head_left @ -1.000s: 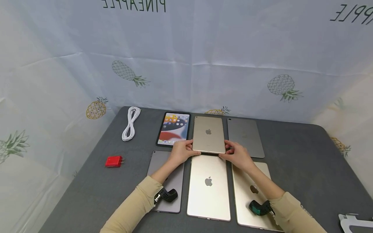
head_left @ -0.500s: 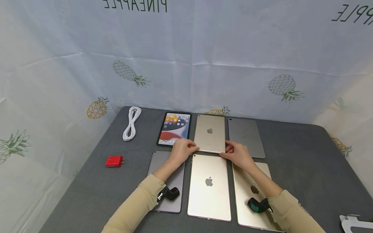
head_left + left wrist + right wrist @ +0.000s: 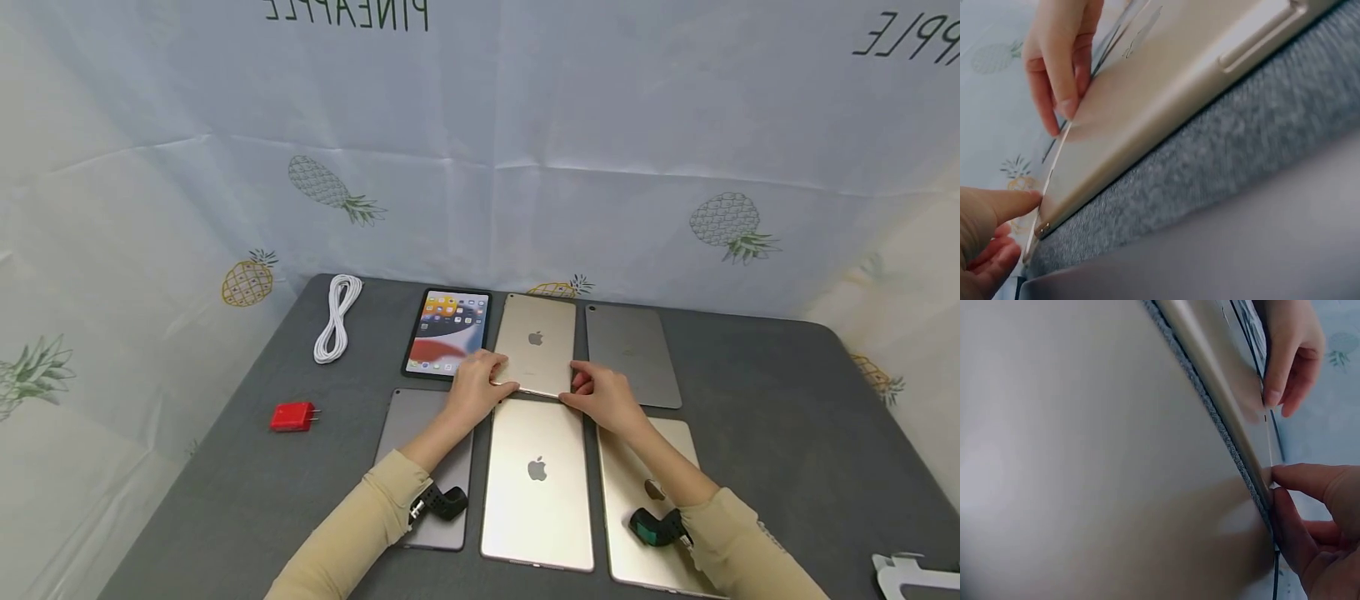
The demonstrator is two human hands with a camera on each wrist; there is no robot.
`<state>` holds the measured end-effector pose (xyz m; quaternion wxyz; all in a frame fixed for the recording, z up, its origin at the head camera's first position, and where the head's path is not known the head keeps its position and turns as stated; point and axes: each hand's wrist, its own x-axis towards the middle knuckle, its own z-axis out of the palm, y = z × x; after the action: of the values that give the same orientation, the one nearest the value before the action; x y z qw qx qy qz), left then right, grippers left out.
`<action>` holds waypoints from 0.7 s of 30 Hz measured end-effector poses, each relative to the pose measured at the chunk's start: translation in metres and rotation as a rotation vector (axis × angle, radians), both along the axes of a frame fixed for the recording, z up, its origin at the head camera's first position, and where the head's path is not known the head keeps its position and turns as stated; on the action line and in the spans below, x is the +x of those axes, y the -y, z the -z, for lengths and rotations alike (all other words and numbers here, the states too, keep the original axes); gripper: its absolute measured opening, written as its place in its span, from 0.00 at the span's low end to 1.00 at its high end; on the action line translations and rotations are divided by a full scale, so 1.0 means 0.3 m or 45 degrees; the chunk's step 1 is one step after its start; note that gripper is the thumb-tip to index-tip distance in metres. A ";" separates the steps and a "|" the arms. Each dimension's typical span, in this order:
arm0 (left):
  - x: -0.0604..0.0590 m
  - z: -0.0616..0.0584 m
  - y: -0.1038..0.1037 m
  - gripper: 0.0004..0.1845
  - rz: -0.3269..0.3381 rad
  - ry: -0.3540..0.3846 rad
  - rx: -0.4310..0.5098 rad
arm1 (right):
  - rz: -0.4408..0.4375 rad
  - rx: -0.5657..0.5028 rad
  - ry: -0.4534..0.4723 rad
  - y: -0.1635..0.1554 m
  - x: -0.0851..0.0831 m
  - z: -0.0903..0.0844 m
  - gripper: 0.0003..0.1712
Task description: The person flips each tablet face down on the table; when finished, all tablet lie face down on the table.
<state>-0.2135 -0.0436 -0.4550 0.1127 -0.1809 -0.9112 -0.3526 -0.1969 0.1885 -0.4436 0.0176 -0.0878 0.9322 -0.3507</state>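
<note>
Gripping gold tablet (image 3: 534, 343) w/ both hands, long axis front-back, near end raised.

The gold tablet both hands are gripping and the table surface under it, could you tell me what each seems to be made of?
Gold tablet: likely metal with a satin finish, judging by its soft, even sheen. Table: grey woven or felt-like fabric covering; fuzzy weave shows in the left wrist view.

Head view high, looking down the table (image 3: 750, 400), wrist views close, sharing the gold tablet (image 3: 534, 342) edge.
</note>
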 end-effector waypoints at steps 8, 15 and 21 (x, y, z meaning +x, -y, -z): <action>0.013 -0.008 0.011 0.32 0.011 0.040 -0.029 | -0.003 0.018 -0.002 -0.005 0.004 0.000 0.37; 0.026 -0.022 -0.001 0.31 0.042 0.093 0.001 | 0.017 0.025 -0.004 -0.003 0.007 -0.008 0.38; 0.027 -0.018 -0.003 0.29 0.042 0.069 0.032 | -0.003 0.003 -0.018 -0.011 0.006 -0.006 0.38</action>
<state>-0.2054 -0.0427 -0.4495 0.0846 -0.1850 -0.9063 -0.3706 -0.1951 0.1917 -0.4417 0.0117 -0.0913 0.9326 -0.3489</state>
